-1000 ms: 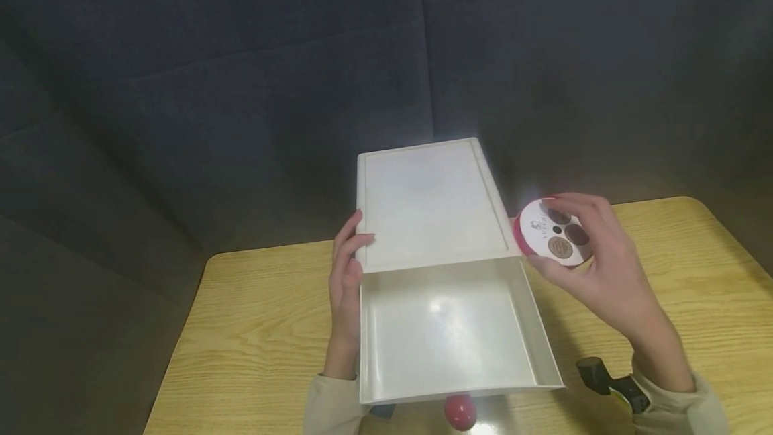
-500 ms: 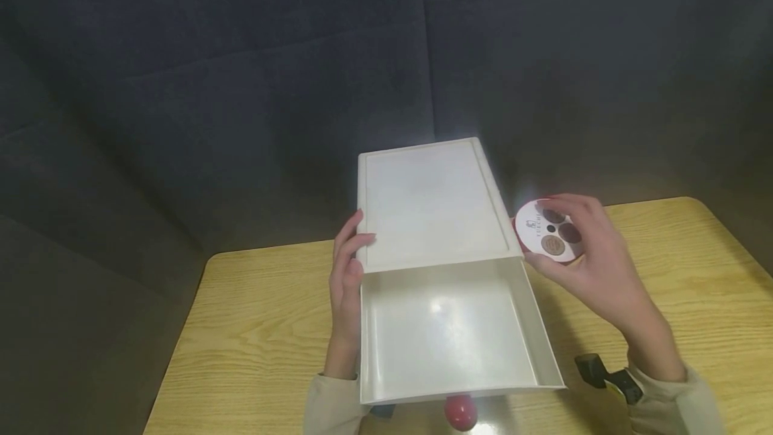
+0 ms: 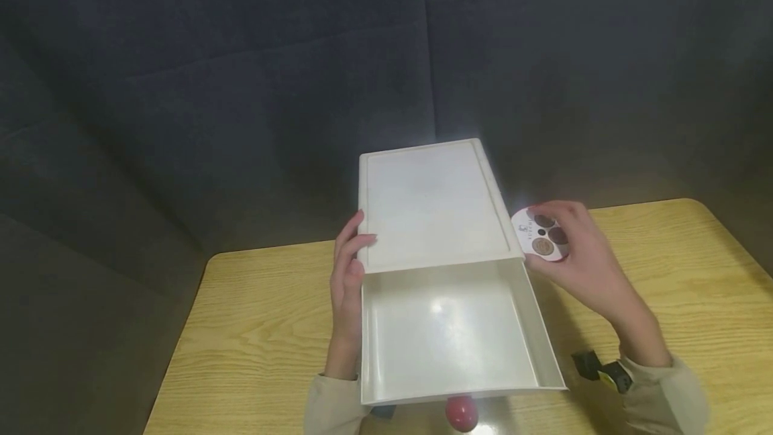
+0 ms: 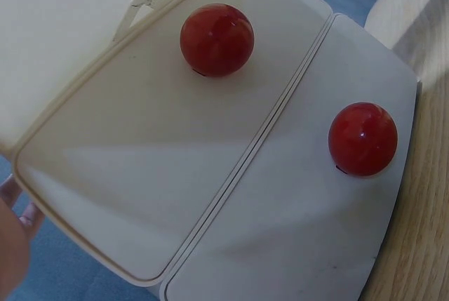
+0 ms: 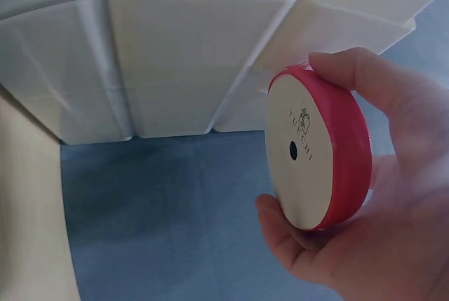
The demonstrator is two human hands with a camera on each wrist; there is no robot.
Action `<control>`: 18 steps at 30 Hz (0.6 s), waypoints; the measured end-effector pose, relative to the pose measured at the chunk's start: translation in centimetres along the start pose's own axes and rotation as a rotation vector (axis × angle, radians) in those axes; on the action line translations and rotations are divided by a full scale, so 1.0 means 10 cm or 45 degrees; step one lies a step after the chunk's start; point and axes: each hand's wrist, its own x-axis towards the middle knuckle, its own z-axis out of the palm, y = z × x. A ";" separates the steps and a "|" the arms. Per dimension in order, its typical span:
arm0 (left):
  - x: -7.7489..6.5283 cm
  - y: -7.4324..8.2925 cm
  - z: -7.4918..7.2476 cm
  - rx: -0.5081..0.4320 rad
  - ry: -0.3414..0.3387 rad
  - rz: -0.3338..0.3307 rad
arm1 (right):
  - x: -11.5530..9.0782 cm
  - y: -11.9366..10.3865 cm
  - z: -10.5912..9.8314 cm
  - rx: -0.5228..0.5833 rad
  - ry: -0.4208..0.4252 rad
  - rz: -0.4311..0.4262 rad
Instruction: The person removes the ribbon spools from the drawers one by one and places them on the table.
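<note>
In the head view, a white plastic drawer unit (image 3: pixel 435 207) stands on the table with its upper drawer (image 3: pixel 449 327) pulled out toward me, nothing lying in it. A red round knob (image 3: pixel 461 413) sticks out from that drawer's front. My left hand (image 3: pixel 345 294) rests against the unit's left side, fingertips over the top edge. My right hand (image 3: pixel 588 267) holds a roll of red ribbon (image 5: pixel 351 154) with white printed sides between thumb and fingers, right beside the unit's right side. The left wrist view shows red knobs (image 4: pixel 217 40) on two drawer fronts.
The wooden table (image 3: pixel 260 327) extends on both sides of the unit. Behind it hangs a dark curtain (image 3: pixel 302 86). A small black device (image 3: pixel 604 371) is at my right wrist, by the sleeve.
My right hand has moved left and slightly toward me with the ribbon roll, closer to the unit's side. My left hand and the drawer have stayed in place.
</note>
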 end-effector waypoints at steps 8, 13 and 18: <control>0.01 0.02 0.00 0.019 -0.009 0.036 | 0.03 0.14 0.08 -0.052 -0.058 0.006; 0.01 -0.01 0.00 0.020 -0.012 0.025 | 0.05 0.22 0.13 -0.043 -0.102 0.037; 0.00 0.00 0.00 0.014 -0.015 0.014 | 0.06 0.29 0.19 -0.052 -0.134 0.053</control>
